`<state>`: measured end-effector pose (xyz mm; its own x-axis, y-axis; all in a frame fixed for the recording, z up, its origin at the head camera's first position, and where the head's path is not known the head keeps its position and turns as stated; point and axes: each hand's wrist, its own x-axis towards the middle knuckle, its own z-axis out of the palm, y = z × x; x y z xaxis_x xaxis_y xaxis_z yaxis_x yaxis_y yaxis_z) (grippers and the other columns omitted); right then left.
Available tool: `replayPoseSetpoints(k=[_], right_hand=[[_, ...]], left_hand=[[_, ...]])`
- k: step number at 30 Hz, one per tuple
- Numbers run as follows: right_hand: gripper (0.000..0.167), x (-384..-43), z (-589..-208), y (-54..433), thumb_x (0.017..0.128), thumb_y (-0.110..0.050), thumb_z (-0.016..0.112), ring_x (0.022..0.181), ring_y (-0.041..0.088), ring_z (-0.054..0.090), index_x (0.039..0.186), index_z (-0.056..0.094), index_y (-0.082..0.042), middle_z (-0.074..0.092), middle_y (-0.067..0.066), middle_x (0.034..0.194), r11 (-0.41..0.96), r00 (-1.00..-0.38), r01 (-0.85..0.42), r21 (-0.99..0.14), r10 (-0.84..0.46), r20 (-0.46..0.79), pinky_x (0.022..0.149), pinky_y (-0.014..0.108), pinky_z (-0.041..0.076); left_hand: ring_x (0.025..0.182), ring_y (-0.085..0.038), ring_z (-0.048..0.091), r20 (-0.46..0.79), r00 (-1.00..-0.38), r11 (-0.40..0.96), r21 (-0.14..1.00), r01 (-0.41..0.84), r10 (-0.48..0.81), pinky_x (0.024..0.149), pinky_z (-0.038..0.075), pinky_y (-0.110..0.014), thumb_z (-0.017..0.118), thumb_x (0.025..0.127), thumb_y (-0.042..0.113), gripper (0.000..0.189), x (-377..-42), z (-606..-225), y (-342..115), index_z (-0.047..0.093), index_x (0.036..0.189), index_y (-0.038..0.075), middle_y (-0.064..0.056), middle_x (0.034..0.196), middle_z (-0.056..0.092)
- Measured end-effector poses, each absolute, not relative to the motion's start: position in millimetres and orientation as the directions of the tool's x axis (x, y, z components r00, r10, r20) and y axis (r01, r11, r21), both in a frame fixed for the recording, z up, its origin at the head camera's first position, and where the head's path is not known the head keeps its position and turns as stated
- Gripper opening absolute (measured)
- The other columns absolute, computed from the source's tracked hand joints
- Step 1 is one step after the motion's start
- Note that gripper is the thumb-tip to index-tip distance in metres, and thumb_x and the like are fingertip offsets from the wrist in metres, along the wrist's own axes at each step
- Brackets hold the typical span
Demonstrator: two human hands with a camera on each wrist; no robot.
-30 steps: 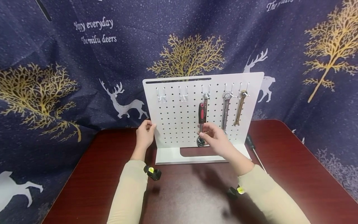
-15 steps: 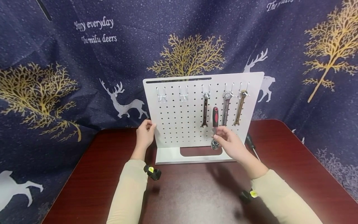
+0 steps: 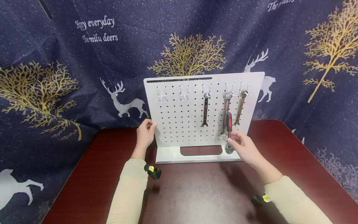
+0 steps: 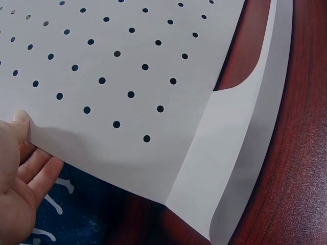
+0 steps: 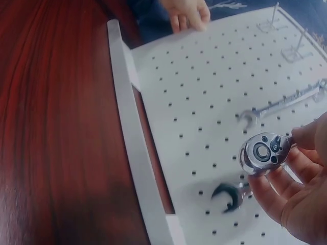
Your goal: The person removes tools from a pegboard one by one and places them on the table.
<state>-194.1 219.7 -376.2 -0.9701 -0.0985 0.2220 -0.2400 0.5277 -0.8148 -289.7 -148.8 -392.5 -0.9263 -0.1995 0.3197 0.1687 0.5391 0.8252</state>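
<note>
A white pegboard (image 3: 179, 126) stands on the table. My left hand (image 3: 146, 133) pinches its left edge, the thumb on the front face and the fingers behind. In my right hand (image 3: 245, 148) is a ratchet wrench with a black and red handle (image 3: 229, 122), held by its metal neck, handle up. Its round ratchet head (image 5: 263, 151) points down, in front of the board's lower right. Behind it hangs a large combination wrench (image 3: 225, 113), partly covered by the ratchet. A dark wrench (image 3: 205, 110) hangs to its left and a brass-coloured wrench (image 3: 240, 107) to its right.
Two wire hooks (image 3: 162, 96) with nothing on them sit at the board's upper left. The board's base (image 3: 167, 155) rests on a dark red table (image 3: 179, 193). A blue cloth (image 3: 128, 62) with deer and trees hangs behind.
My right hand has carried the ratchet wrench to the right and slightly down, from in front of the dark wrench to the large wrench. The left hand stays at the board's edge.
</note>
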Motion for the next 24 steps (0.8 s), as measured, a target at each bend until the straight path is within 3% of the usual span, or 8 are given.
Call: replayPoseSetpoints(k=[10,17,20,24], right_hand=[[0.029,-190,-389,252,0.096,-0.017,0.055,0.082,-0.012,0.053,0.111,0.054,0.007,0.064,0.023,0.104,0.587,-0.972,-0.201,-0.784,-0.020,0.234,0.073,0.010,0.044],[0.031,-187,-394,276,0.097,-0.017,0.053,0.066,-0.001,0.055,0.113,0.052,0.009,0.063,0.025,0.099,0.564,-0.977,-0.174,-0.807,0.001,0.212,0.050,0.025,0.048],[0.031,-187,-398,288,0.097,-0.018,0.052,0.075,-0.009,0.056,0.112,0.054,0.009,0.065,0.026,0.100,0.602,-0.972,-0.186,-0.776,0.005,0.237,0.058,0.021,0.049],[0.031,-187,-402,301,0.097,-0.018,0.052,0.077,-0.014,0.055,0.111,0.055,0.010,0.067,0.027,0.099,0.636,-0.968,-0.176,-0.752,0.028,0.251,0.061,0.015,0.047]], left_hand=[[0.072,-0.022,0.052,0.316,-0.927,0.537,0.827,0.166,-0.200,0.068,0.040,-0.028,0.059,0.094,0.020,0.016,-289,-392,-149,0.054,0.098,0.005,-0.015,0.085,0.066],[0.072,-0.022,0.051,0.316,-0.928,0.530,0.831,0.169,-0.199,0.068,0.040,-0.028,0.059,0.094,0.020,0.016,-290,-392,-148,0.054,0.097,0.005,-0.015,0.086,0.066],[0.074,-0.023,0.052,0.311,-0.929,0.530,0.832,0.165,-0.199,0.068,0.041,-0.028,0.059,0.094,0.020,0.016,-290,-392,-148,0.054,0.098,0.005,-0.015,0.087,0.066],[0.074,-0.023,0.052,0.312,-0.929,0.531,0.831,0.166,-0.199,0.068,0.041,-0.028,0.059,0.094,0.020,0.016,-289,-392,-148,0.054,0.098,0.005,-0.015,0.088,0.066]])
